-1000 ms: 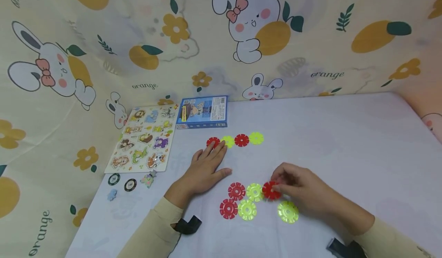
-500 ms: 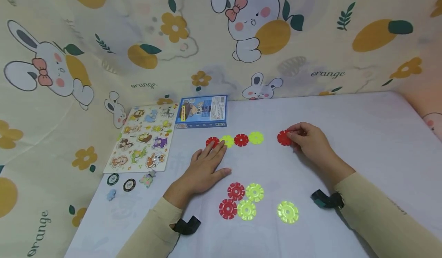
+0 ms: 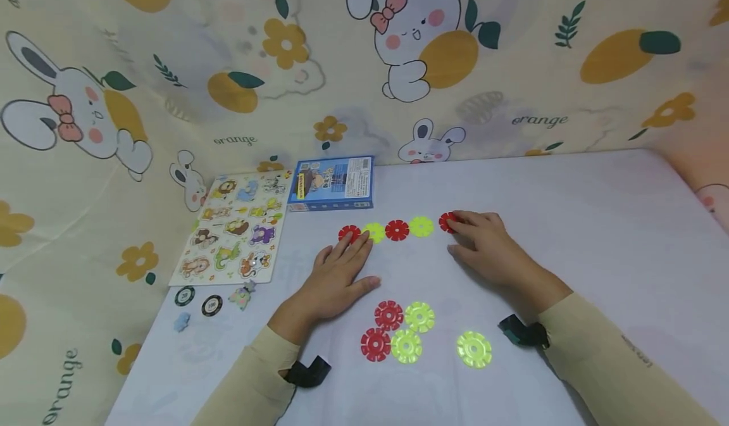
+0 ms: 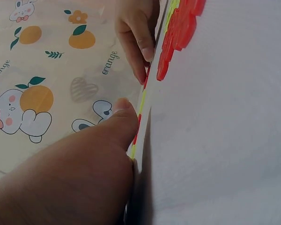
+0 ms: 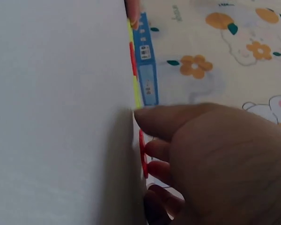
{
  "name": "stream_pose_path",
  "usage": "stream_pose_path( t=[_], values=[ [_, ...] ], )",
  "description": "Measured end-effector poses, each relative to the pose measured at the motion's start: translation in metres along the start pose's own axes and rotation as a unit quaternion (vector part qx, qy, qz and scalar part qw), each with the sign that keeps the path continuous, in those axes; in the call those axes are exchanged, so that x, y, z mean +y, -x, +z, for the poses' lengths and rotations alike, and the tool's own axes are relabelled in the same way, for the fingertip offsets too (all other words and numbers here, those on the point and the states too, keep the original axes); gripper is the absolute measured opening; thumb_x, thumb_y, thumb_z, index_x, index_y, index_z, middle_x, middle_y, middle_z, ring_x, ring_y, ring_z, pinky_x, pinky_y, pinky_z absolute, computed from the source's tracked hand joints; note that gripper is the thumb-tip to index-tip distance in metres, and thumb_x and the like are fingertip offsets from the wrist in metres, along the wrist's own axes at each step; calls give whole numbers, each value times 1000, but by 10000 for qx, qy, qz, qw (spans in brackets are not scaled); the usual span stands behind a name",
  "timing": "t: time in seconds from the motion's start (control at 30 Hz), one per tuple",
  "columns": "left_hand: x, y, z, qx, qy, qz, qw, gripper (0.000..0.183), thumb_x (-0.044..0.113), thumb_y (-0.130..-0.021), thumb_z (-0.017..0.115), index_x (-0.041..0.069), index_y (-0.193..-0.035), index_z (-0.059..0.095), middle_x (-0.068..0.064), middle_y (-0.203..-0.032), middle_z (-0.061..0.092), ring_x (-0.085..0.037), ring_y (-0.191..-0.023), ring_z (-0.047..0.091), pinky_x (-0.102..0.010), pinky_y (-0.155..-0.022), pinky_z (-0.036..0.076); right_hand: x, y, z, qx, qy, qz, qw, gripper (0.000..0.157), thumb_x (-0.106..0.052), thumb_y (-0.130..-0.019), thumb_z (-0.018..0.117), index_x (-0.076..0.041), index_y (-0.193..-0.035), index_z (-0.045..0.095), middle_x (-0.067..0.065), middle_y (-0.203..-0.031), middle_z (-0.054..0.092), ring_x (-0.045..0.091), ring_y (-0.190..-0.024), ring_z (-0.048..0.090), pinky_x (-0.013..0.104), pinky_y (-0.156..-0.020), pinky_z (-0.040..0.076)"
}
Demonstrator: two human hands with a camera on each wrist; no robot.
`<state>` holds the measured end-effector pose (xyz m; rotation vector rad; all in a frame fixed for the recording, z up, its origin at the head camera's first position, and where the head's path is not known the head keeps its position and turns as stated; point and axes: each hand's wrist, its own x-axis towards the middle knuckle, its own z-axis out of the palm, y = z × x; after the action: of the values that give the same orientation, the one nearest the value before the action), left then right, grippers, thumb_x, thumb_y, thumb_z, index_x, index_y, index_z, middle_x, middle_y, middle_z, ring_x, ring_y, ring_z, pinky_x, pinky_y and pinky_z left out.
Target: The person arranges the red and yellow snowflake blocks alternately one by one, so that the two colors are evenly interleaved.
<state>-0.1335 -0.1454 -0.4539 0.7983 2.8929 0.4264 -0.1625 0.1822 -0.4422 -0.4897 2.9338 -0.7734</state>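
The red end disc (image 3: 446, 221) lies on the white cloth (image 3: 598, 242), just right of a row of four discs (image 3: 397, 230), with a narrow strip of cloth between it and the row's yellow-green last disc (image 3: 421, 226). Being round, it has no long axis of its own; the row's line runs left to right, and that gap along the line is what matters. The right hand (image 3: 486, 247) is far the nearer, reaching in from the near right; its fingertips touch the disc while its thumb stands apart from it (the right wrist view shows this best), so it looks more like a push than a pinch. The left hand (image 3: 333, 287) lies flat and ungrasping, fingertips over the row's left end, well apart from the red end disc. Nearer the person lie a cluster of four discs (image 3: 406, 346) and, to its right, a lone yellow-green disc (image 3: 474, 349).
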Motion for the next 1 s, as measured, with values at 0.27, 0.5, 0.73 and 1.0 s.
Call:
stream_pose_path(
  t=[0.27,0.5,0.73,1.0],
  values=[
    [0,0,0,27,-61,1,10000,80,70,-90,31,23,-154,19,7,-159,10,-21,-144,-1,-53,-110,4,-6,5,6,-77,641,-200,9977,72,-47,-86,66,-15,-146,43,9,-153,27,38,-133,20,63,-96,32],
    [-1,-1,1,48,-85,32,9999,81,70,-91,31,22,-154,20,6,-159,11,-21,-145,-1,-53,-110,5,-5,5,10,-19,776,-184,9968,76,-50,-83,68,-18,-146,42,7,-153,27,36,-133,19,62,-96,30],
    [0,-1,0,50,-86,30,9999,80,69,-91,32,21,-154,20,7,-159,11,-21,-145,-1,-53,-110,5,-6,5,6,63,406,-240,9989,73,-53,-83,67,-28,-146,42,6,-154,23,37,-134,19,64,-92,35],
    [0,0,0,15,-29,30,10000,80,70,-91,31,22,-154,19,7,-159,9,-21,-144,-1,-53,-110,4,-12,23,-8,300,-2153,-355,9754,55,-36,-93,62,-27,-144,42,2,-143,39,25,-126,40,48,-87,49]
  ],
)
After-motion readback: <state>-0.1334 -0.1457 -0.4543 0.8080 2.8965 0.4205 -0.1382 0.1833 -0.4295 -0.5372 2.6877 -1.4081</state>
